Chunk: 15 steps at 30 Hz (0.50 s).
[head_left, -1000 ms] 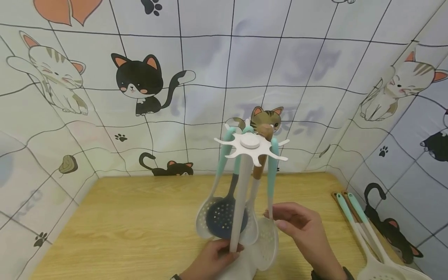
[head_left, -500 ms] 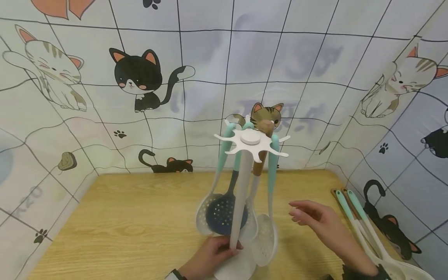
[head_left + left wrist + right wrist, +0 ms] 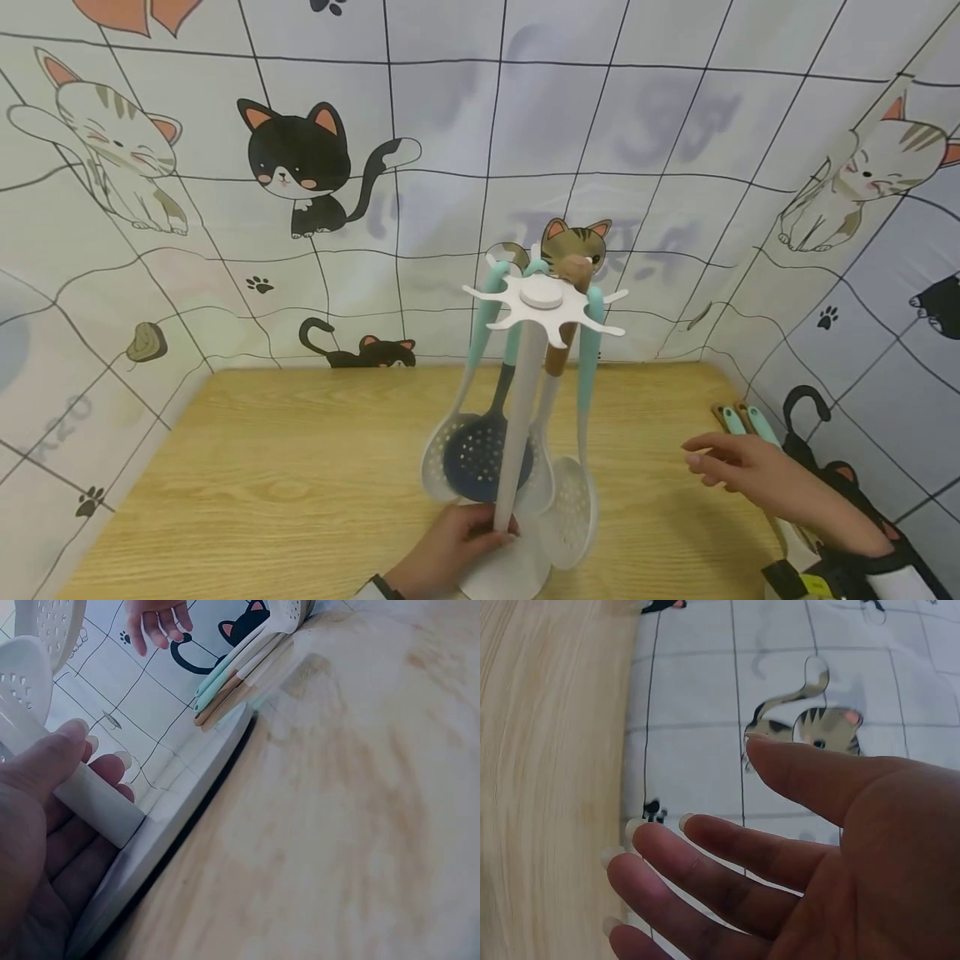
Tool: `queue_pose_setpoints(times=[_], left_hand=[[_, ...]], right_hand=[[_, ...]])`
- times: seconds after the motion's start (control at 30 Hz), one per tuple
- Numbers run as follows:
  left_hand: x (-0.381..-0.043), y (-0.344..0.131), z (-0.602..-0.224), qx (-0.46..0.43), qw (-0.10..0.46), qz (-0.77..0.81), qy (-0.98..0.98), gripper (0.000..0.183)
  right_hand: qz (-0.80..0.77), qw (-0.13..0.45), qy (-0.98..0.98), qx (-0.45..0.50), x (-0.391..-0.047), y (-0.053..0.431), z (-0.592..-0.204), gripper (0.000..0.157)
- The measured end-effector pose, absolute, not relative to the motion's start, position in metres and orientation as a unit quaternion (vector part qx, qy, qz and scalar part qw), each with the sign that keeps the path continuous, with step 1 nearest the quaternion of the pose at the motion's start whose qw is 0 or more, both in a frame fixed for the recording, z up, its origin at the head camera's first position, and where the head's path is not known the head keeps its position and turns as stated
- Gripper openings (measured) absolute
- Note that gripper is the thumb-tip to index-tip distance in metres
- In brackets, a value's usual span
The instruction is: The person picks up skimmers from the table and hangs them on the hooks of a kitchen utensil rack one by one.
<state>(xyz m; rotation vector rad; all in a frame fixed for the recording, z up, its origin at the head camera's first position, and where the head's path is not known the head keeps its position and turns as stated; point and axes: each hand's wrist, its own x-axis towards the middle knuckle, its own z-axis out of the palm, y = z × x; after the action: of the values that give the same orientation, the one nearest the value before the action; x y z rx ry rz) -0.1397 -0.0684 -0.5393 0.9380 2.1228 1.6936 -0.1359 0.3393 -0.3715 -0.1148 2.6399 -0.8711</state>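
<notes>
A white utensil rack (image 3: 517,425) with a hooked top stands on the wooden table, and several utensils hang from it. Low on its pole, my left hand (image 3: 442,546) curls its fingers and thumb round it, just above the round base (image 3: 187,776). A dark blue skimmer (image 3: 480,458) hangs at the pole's left. On the right hangs a white slotted utensil (image 3: 567,517) with a mint handle. My right hand (image 3: 765,479) holds nothing; its fingers are loosely spread, near the utensils lying at the right. In the right wrist view its palm and fingers (image 3: 735,892) are bare.
More utensils with mint and brown handles (image 3: 225,682) lie along the table's right side, partly hidden by my right arm in the head view. Cat-patterned tile cloth (image 3: 435,108) lines the back and sides of the wooden table (image 3: 300,467).
My right hand has let go of the slotted utensil at the rack's right and moved right, towards the lying utensils. My left hand still holds the pole.
</notes>
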Motion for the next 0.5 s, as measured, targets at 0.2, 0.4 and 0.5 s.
queue_pose_setpoints(times=[0.2, 0.4, 0.5], left_hand=[[-0.139, -0.068, -0.536, 0.317, 0.142, 0.588, 0.731, 0.017], [-0.139, -0.067, -0.536, 0.309, 0.143, 0.592, 0.731, 0.017], [-0.139, -0.067, -0.537, 0.304, 0.138, 0.593, 0.733, 0.017]], right_hand=[[-0.285, 0.175, 0.942, -0.018, -0.147, 0.373, -0.375, 0.061], [-0.267, 0.186, 0.945, 0.018, -0.15, 0.398, -0.384, 0.069], [-0.246, 0.19, 0.95, 0.042, -0.15, 0.408, -0.391, 0.074]])
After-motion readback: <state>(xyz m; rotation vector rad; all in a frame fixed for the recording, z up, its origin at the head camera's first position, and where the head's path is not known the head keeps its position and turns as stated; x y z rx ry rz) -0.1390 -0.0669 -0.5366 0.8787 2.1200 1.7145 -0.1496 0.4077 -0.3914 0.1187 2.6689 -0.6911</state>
